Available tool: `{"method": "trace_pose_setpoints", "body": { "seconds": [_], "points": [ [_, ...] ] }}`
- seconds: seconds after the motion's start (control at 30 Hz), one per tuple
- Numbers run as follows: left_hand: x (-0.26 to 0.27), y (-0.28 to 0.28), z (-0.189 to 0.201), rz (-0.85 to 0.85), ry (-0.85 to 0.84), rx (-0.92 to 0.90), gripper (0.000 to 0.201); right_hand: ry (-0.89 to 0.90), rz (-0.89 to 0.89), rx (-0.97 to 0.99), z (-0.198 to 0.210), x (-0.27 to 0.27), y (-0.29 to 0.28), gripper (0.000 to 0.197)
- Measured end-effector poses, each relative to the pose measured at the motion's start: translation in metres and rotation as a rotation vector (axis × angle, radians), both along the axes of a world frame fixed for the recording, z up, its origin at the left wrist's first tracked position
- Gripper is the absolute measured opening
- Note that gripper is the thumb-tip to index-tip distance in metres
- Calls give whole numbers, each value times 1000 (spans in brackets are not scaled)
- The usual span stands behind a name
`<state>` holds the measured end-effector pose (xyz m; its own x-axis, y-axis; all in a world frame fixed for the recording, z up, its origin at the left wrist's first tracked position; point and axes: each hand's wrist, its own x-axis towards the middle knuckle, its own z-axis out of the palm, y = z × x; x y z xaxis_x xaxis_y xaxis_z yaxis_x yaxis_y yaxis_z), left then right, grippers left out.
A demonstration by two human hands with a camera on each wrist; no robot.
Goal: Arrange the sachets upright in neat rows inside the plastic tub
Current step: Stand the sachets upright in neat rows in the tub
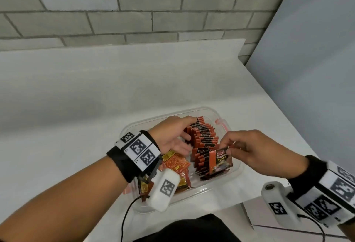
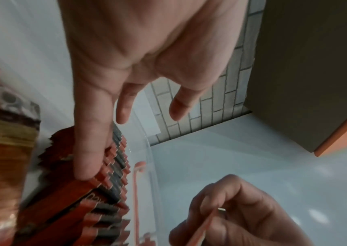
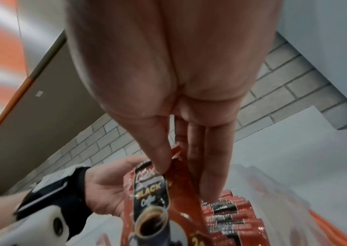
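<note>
A red and black sachet (image 1: 220,162) printed "BLACK" with a cup of coffee on its front is hanging upright at the near end of the row of sachets (image 1: 204,138), its lower edge down among the others inside the plastic tub (image 1: 228,181). The right hand (image 1: 249,150) is pinching it by the top edge, thumb on the printed face and fingers (image 3: 208,166) lying straight down behind it, so this hand is closed on the sachet. The row is standing on edge along the right part of the tub, red tops with dark bands packed one behind another and leaning slightly. The left hand (image 1: 172,136) is reaching in from the left with fingers straight and relaxed, gripping nothing; in the left wrist view 1 long finger (image 2: 88,149) is lying along the tops of the row and touching them, while the thumb and another finger are hanging free above the tub wall. Loose orange and yellow sachets (image 1: 176,165) are lying flat in a heap in the near left part of the tub, partly hidden under the left wrist camera. The tub is clear, with pale red clips on its rim, and is sitting on a white table (image 1: 76,97) near its front right corner. A grey brick wall (image 1: 134,7) is rising behind the table
</note>
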<state>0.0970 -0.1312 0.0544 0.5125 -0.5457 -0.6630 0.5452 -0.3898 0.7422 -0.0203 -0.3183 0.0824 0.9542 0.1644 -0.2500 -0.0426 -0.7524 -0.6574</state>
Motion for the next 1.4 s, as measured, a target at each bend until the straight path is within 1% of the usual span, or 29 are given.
{"method": "trace_pose_setpoints", "body": {
  "seconds": [0.1, 0.17, 0.27, 0.33, 0.47, 0.57, 0.67, 0.8, 1.03, 1.23, 1.33, 1.4],
  "points": [
    [-3, -3, 5, -45, 77, 39, 38, 17, 81, -53, -4, -4, 0, 18],
    [-6, -5, 6, -91, 101, 58, 39, 37, 138, -109, -7, -5, 1, 19],
    [-9, -10, 4, -122, 119, 79, 52, 66, 196, -154, -11, -7, 4, 20],
    [-10, -12, 2, -130, 126, 88, 56, 53, 198, -192, -13, -9, 7, 17],
    [-9, -12, -2, -124, 145, 96, 58, -40, 208, -377, -16, -11, 11, 20],
    [-9, -13, -4, -116, 151, 94, 59, -31, 244, -564, -17, -6, 13, 25],
    [-8, -14, -4, -107, 163, 93, 60, -23, 266, -662, -17, 1, 16, 23],
    [-7, -15, -5, -89, 184, 81, 59, 20, 265, -715, -15, 9, 21, 20],
    [-7, -15, -6, -78, 205, 77, 58, 69, 321, -785, -17, 14, 28, 20],
    [-8, -12, -8, -65, 228, 69, 62, 121, 280, -804, -18, 17, 31, 16],
    [-9, -10, -7, -52, 229, 57, 54, 149, 254, -820, -17, 18, 33, 15],
    [-9, -9, -6, -50, 237, 50, 40, 168, 233, -824, -16, 19, 35, 11]
  ]
}}
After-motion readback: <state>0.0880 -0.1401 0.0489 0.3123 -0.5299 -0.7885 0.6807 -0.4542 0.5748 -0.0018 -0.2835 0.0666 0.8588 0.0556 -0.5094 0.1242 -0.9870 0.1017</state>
